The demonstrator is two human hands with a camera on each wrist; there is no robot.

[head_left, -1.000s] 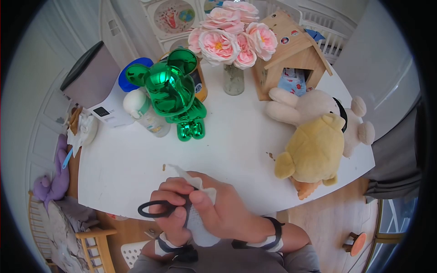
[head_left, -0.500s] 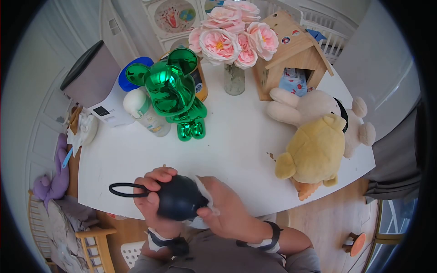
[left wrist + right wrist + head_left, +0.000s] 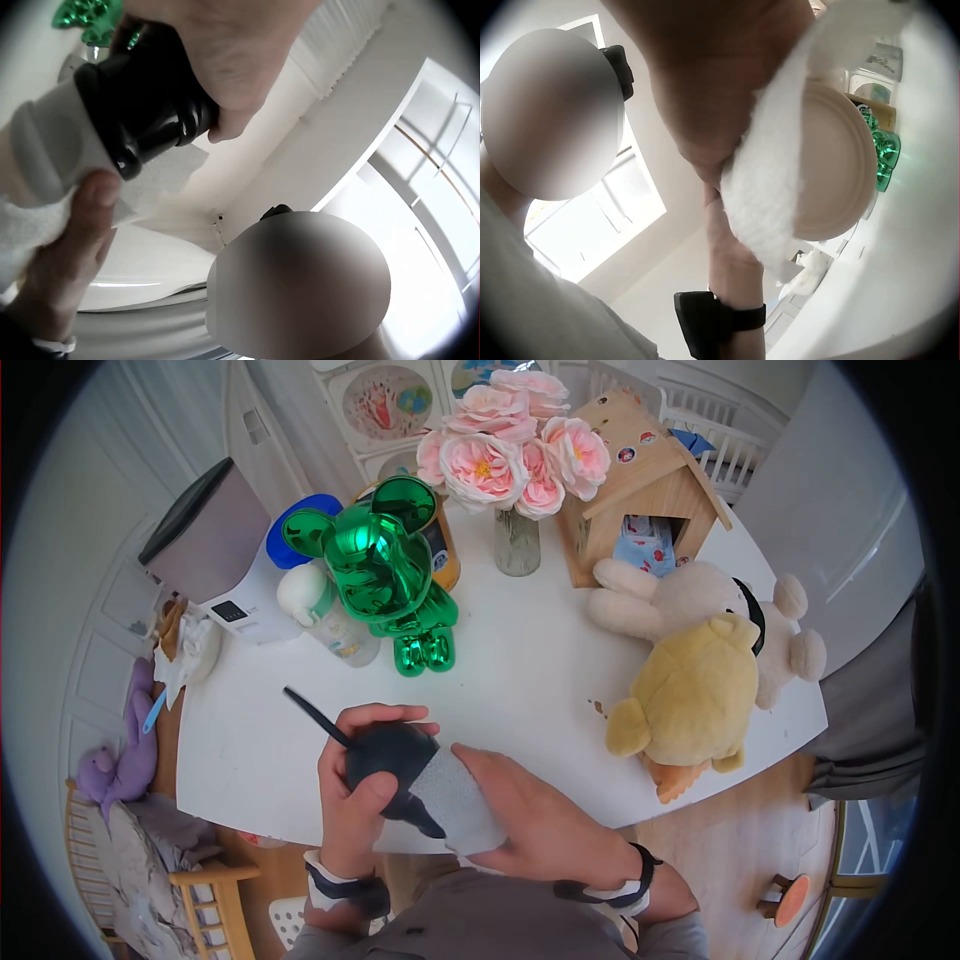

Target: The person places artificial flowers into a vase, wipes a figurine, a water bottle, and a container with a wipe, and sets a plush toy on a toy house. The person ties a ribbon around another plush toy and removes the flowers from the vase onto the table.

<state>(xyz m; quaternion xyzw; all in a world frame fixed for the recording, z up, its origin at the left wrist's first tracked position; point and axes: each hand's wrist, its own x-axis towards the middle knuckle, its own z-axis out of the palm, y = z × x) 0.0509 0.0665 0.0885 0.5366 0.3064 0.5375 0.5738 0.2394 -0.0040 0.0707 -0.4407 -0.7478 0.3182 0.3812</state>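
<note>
Low over the table's front edge, both hands hold a bottle with a black lid (image 3: 380,752) and a black carry loop (image 3: 315,715) that points up and left. My left hand (image 3: 345,810) grips it at the lid, thumb across the near side. A white cloth-like wipe (image 3: 455,800) lies over the bottle's side, and my right hand (image 3: 545,815) holds it there. Below the lid, the pale ridged body (image 3: 49,146) shows in the left wrist view. The right wrist view shows the round beige base (image 3: 838,165) beside the wipe.
A shiny green bear figure (image 3: 385,570), a clear bottle with a white lid (image 3: 345,635) and a vase of pink flowers (image 3: 517,545) stand behind the hands. Plush toys (image 3: 695,680) lie on the right, before a wooden house (image 3: 620,510). A white-and-mauve appliance (image 3: 215,550) stands left.
The bottle has turned in the hands: its loop swings from pointing left to up-left, and its black lid has come into view. The wipe now lies spread over its side under the right hand.
</note>
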